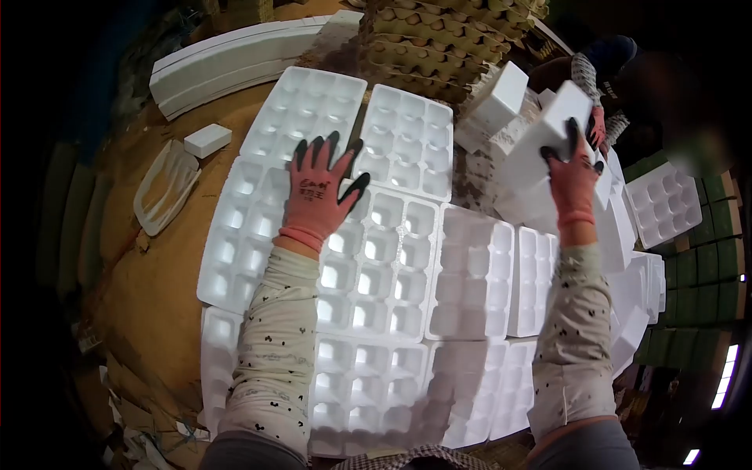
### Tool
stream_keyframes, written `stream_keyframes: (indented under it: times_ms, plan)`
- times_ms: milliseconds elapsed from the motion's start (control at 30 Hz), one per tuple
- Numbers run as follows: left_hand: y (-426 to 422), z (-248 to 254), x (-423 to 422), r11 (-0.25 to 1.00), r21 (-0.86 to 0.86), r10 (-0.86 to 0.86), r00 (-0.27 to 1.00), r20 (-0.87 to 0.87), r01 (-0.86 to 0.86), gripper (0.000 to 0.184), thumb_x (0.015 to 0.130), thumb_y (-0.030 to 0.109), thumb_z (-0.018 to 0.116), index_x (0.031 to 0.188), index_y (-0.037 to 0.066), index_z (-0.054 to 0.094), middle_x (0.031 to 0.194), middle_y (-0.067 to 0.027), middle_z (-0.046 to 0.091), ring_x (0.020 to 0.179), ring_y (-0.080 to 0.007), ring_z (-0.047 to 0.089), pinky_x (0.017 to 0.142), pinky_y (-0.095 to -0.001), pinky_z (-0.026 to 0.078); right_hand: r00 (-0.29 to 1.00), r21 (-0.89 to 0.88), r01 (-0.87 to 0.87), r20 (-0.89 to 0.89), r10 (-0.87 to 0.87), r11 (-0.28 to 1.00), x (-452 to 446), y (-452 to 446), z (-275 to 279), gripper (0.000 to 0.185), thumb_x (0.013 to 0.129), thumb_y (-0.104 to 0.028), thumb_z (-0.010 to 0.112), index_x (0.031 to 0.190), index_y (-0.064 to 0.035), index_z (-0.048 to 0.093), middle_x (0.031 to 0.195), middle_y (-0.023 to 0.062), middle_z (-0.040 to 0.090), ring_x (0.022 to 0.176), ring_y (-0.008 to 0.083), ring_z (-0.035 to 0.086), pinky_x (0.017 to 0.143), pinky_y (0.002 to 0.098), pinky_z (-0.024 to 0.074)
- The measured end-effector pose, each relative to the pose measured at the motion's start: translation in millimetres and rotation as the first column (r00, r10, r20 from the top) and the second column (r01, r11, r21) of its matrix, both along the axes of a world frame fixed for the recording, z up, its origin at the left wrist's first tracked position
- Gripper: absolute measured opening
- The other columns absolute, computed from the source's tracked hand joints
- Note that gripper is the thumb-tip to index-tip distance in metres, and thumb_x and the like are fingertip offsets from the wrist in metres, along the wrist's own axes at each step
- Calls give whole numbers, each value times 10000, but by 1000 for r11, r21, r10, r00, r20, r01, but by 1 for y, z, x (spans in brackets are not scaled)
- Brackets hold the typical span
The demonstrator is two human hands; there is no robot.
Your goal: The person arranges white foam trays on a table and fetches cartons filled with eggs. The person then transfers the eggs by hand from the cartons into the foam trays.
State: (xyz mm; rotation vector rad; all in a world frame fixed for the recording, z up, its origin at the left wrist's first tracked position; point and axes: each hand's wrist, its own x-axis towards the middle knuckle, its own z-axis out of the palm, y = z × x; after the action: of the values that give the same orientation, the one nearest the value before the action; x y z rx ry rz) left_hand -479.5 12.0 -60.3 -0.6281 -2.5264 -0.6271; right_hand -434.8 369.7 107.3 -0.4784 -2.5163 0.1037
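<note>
My left hand (pixel 319 184), in a pink glove with dark fingertips, is spread palm down over the white foam trays (pixel 384 266) with square pockets, near where the upper trays meet. Its fingers are apart and hold nothing. My right hand (pixel 573 172), gloved the same way, has its thumb and fingers on a white foam block (pixel 540 141) at the upper right. The trays lie side by side in rows, pockets up. Part of the block is hidden behind the right hand.
Stacked egg cartons (pixel 439 39) stand at the back. Long white foam pieces (pixel 235 63) lie at the upper left, with a small white block (pixel 207 140) below. A co-worker's gloved hand (pixel 598 127) is beyond my right hand. Green crates (pixel 705 270) stand at the right.
</note>
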Motion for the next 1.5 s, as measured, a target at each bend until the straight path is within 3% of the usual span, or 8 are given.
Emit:
stream_keyframes:
  times_ms: [133,267,500,633,867,1067,1233,1500]
  plan:
    - [3,-11,5,982,-161,-64,978,197,97,563,849,473,655,1351,247,533,1480,-215,374,1368,-415,325,1159,-563,181,809,-424,-588,-335,483,689,64,-48,55,649,827,185,524,1432,-22,415,1459,95,473,1302,204,479,1036,303,443]
    - [5,-6,3,985,-166,-1,975,224,39,582,861,506,627,1307,141,549,1437,-235,417,1341,-391,368,1161,-537,195,685,-496,-509,261,680,703,79,-90,79,692,779,153,582,1427,-36,430,1409,107,525,1324,233,478,1074,319,393]
    - [6,-2,5,994,-90,-33,976,217,54,533,838,400,685,1262,98,571,1396,-195,458,1283,-341,428,1150,-478,253,686,195,-483,690,230,854,-24,-62,-40,574,812,14,551,1357,-164,514,1137,162,610,996,347,633,844,423,517]
    - [7,-1,6,997,-65,-29,987,156,40,497,846,365,686,1246,91,578,1385,-188,478,1265,-322,455,1151,-474,256,626,-58,-321,736,258,945,-13,-83,-57,771,870,-322,638,1523,-139,273,1200,190,600,1048,354,624,905,427,503]
    - [7,0,7,997,-69,-26,978,205,40,470,857,350,694,1236,93,591,1437,-180,447,1292,-330,438,1162,-466,242,789,369,496,186,-585,786,-16,75,-28,782,857,-687,541,1402,-129,489,1447,264,404,1366,474,322,1113,614,214]
    - [8,0,5,996,-78,-34,985,171,48,449,840,293,703,1230,106,581,1433,-170,460,1295,-323,443,1164,-449,236,968,82,107,219,-123,991,29,31,-14,698,718,-452,819,1236,-82,533,1392,274,392,1185,425,513,935,457,493]
    - [7,-4,4,997,-51,-54,981,185,64,417,852,284,690,1224,125,586,1467,-145,431,1319,-318,415,1167,-453,221,987,-413,140,-16,-161,900,60,96,-6,1303,641,-143,860,1573,-199,-49,1428,296,325,1234,314,495,811,368,561]
    - [8,-3,6,997,-58,-38,981,191,50,418,844,257,700,1223,126,581,1480,-131,419,1330,-308,409,1170,-459,223,922,-560,-381,-291,256,736,159,143,55,990,694,-112,818,1507,-14,261,1394,116,476,1232,202,510,1010,311,448]
